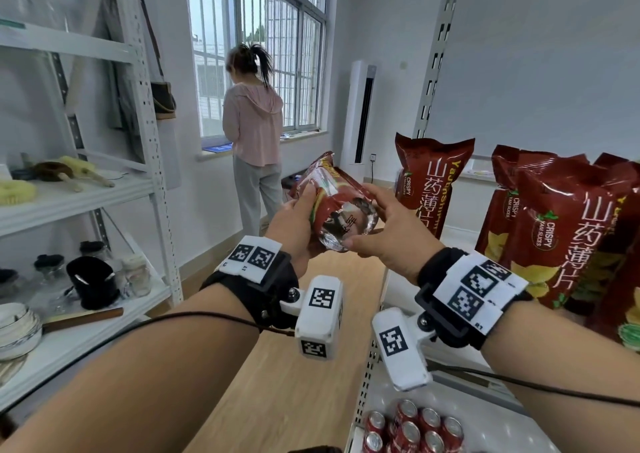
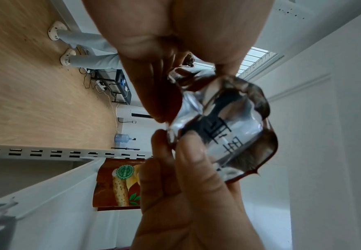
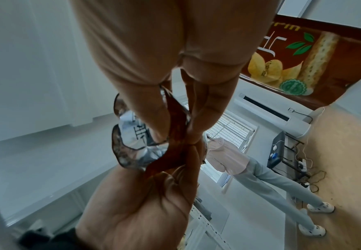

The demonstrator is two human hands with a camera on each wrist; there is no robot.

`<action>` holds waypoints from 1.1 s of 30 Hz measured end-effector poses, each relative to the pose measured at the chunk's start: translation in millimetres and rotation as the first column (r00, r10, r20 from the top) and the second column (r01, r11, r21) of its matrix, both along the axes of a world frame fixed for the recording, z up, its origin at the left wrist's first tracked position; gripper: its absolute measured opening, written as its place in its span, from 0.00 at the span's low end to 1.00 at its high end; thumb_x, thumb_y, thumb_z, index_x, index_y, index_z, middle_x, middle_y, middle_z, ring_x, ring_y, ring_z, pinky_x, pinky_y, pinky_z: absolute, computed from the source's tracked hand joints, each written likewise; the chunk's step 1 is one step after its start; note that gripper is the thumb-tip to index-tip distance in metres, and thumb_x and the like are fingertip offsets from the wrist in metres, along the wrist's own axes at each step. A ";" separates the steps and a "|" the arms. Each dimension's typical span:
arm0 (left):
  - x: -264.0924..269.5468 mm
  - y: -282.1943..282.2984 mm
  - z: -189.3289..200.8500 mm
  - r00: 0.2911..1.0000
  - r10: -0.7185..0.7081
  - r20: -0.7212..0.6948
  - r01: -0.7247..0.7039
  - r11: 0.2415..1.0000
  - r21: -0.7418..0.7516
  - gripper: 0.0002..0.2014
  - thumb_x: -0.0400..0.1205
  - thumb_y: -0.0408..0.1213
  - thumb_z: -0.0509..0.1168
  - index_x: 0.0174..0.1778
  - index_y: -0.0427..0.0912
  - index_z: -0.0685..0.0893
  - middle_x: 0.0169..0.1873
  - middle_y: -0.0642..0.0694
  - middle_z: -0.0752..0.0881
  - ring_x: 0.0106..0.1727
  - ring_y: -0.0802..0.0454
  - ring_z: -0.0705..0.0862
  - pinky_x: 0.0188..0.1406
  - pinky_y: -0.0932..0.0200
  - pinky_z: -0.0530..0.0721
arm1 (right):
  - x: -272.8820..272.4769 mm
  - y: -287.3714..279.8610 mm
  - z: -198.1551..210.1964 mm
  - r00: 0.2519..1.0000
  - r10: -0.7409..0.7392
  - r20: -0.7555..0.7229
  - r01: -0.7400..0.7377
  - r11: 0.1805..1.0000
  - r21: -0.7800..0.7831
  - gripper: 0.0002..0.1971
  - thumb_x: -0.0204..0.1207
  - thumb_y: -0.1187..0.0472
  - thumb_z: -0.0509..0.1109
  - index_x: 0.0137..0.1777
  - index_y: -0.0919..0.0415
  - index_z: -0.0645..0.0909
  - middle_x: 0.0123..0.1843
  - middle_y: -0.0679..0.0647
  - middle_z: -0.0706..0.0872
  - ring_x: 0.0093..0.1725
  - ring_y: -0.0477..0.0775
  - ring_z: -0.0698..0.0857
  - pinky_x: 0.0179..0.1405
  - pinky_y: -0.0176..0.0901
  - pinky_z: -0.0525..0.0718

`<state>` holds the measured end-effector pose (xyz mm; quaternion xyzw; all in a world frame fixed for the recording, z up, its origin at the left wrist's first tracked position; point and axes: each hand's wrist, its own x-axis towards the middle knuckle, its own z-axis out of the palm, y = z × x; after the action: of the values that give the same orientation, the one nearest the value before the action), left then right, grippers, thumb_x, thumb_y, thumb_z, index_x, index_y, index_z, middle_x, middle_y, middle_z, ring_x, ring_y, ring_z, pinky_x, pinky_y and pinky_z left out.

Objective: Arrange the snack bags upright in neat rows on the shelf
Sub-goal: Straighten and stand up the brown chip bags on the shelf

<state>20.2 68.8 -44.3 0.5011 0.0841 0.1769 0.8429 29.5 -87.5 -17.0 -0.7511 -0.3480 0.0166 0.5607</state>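
Bright white room with a barred window (image 1: 277, 54), someone in a pink hoodie (image 1: 252, 127) standing by it with their back turned, cans (image 1: 412, 425) sitting low on my right. I'm holding one bag (image 1: 332, 206) in mid-air, left of the shelf (image 1: 460, 234), with both hands: left hand (image 1: 294, 224) is curling round its near end, right hand (image 1: 384, 231) is pinching the bottom edge. It's lying tilted, silvery bottom facing me, dark red, crinkly, puffy. Looks like I'm mid-carry, so next I'm guessing it needs turning upright and setting beside the standing bags (image 1: 554, 231), without knocking them.
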 end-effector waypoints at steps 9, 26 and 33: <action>1.6 4.3 -1.4 0.988 0.047 -0.144 -0.023 0.987 0.162 0.21 0.84 0.53 0.59 0.64 0.42 0.81 0.51 0.40 0.89 0.49 0.43 0.88 0.49 0.45 0.88 | 7.0 0.2 3.3 0.999 0.018 -0.031 -0.016 0.998 0.064 0.23 0.76 0.69 0.68 0.62 0.40 0.75 0.57 0.42 0.81 0.43 0.51 0.83 0.37 0.41 0.80; -10.4 -7.5 4.2 0.972 -0.234 0.026 0.225 0.956 0.189 0.18 0.84 0.46 0.59 0.61 0.39 0.84 0.52 0.37 0.89 0.49 0.43 0.89 0.57 0.43 0.86 | 15.2 0.7 -2.1 0.977 -0.109 -0.182 0.121 0.991 0.056 0.27 0.69 0.57 0.77 0.67 0.55 0.72 0.51 0.55 0.84 0.40 0.44 0.84 0.27 0.27 0.75; -12.6 -16.9 7.9 0.937 -0.333 0.107 0.304 0.927 0.220 0.14 0.83 0.36 0.60 0.63 0.37 0.81 0.53 0.36 0.88 0.49 0.43 0.87 0.57 0.44 0.85 | 16.8 -0.5 2.3 0.972 -0.161 -0.171 0.191 0.966 0.175 0.25 0.72 0.52 0.74 0.67 0.56 0.70 0.58 0.54 0.81 0.50 0.49 0.84 0.36 0.35 0.80</action>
<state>7.6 51.9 -36.4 0.5762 -0.0772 0.0804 0.8096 46.3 -88.0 -14.7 -0.7184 -0.2349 -0.0081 0.6547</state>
